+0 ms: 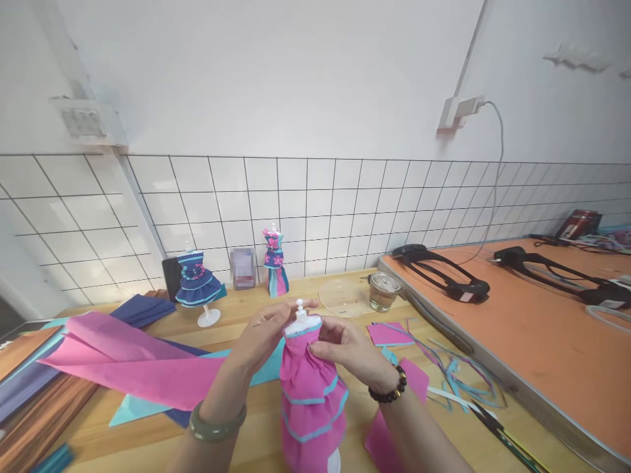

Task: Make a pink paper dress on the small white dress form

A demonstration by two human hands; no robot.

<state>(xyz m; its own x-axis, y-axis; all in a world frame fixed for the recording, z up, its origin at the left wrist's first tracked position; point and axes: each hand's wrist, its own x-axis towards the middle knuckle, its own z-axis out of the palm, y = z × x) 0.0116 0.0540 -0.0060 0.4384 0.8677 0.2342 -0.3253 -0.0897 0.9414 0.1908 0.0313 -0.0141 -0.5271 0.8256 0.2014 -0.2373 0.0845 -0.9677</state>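
A small white dress form (301, 316) stands upright at the front centre, wearing a tiered pink dress (310, 394) with light blue trim. My left hand (263, 335) is at the left side of the form's top, its fingers bent behind the shoulder and partly hidden. On the right side, my right hand (348, 345) pinches the dress at the bodice, thumb in front and fingers behind.
Pink paper strips (148, 368) and blue sheets lie at the left. Two dressed forms (196, 279) (275, 259) stand behind. At the right are a glass jar (384, 289), thin strips (458, 374), scissors (497, 427) and an orange surface (493, 335) holding black headsets.
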